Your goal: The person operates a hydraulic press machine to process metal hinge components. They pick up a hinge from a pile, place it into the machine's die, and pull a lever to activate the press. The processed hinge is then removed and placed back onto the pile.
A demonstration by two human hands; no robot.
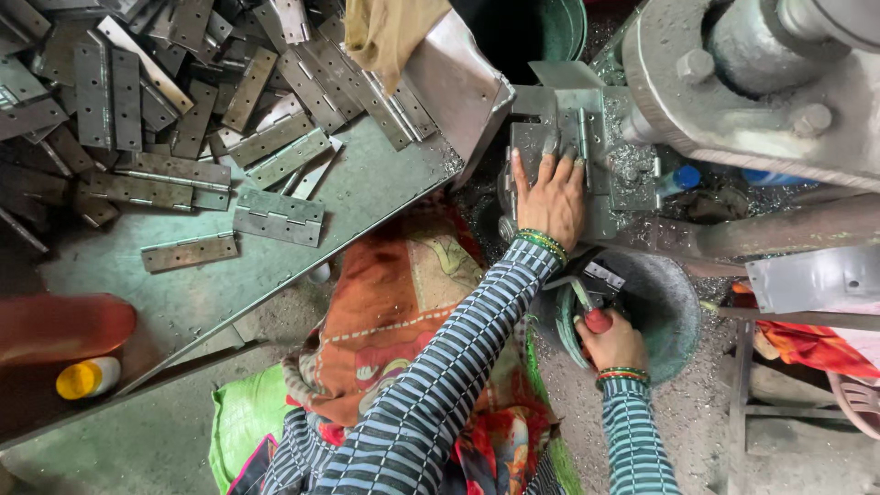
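My left hand (550,197) lies flat on a grey metal hinge (561,137) that rests on the bed of a press machine (733,82). Its fingertips press the hinge down near the die. My right hand (612,344) is lower down, closed around a lever with a red knob (598,320) beside a round grey basin (674,302). Both arms wear striped sleeves and green bangles. A large pile of similar hinges (183,101) covers a slanted metal tray (367,192) at the upper left.
A small bottle with a yellow cap (87,378) lies at the lower left beside a reddish blurred object (64,325). A green tub (561,27) stands at the top. Metal shavings cover the machine bed. A blue object (683,176) sits right of the hinge.
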